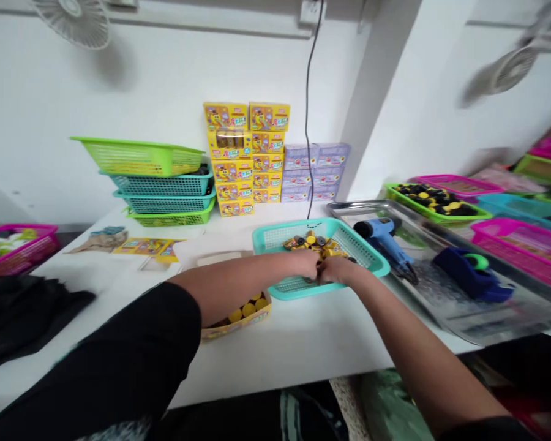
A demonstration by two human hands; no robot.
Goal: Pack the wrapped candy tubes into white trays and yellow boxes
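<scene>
My left hand (309,263) and my right hand (337,269) meet inside a shallow turquoise basket (265,236). Small yellow-and-dark wrapped pieces with round ends (319,241) lie heaped under and beyond them. Both hands look closed, fingertips pointing down into the pile; whatever they grip is hidden. Beneath my left forearm stands an open yellow box (258,316), holding several round pieces with yellow or dark tops (248,309). My forearm covers part of that box.
Yellow printed boxes (232,171) and purple boxes (298,177) are stacked against the wall. Green and turquoise baskets (165,202) are piled at left. A metal tray (459,306) at right holds a blue heat gun (388,239) and a tape dispenser (471,275). A black cable (308,110) hangs down.
</scene>
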